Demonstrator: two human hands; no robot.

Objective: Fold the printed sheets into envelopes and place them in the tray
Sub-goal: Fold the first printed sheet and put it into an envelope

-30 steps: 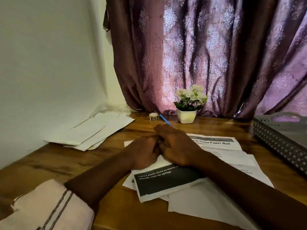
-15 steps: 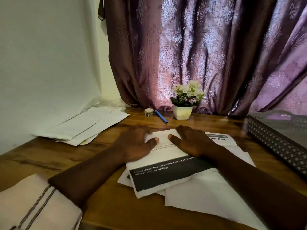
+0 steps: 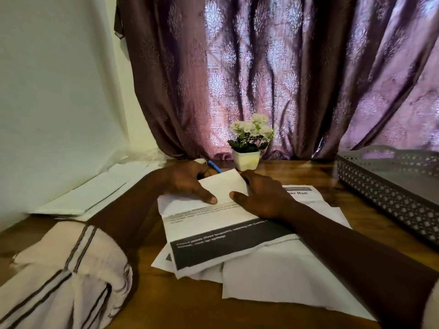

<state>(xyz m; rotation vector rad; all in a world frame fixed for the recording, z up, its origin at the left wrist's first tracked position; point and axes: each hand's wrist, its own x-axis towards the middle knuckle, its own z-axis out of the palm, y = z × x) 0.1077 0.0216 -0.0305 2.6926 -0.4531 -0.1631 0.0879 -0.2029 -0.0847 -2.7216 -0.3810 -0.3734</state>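
Observation:
A printed sheet point(image 3: 221, 224) with a dark band across it lies on top of a loose stack of white sheets point(image 3: 273, 281) on the wooden table. Its far part is turned over toward me as a blank white flap point(image 3: 223, 186). My left hand point(image 3: 185, 184) grips the flap's left side, thumb on top and fingers behind. My right hand point(image 3: 263, 197) grips the right side the same way. The grey perforated tray point(image 3: 389, 193) stands at the right, apart from both hands.
White envelopes point(image 3: 95, 193) are piled at the left by the wall. A small white pot of flowers point(image 3: 245, 160) and a blue pen point(image 3: 215, 166) sit behind the hands, before a purple curtain point(image 3: 273, 79). The table's near edge point(image 3: 166, 314) is bare wood.
My hands were pressed together on the sheet's middle, then parted. Now they have moved farther back and hold the far part of the sheet turned over toward me.

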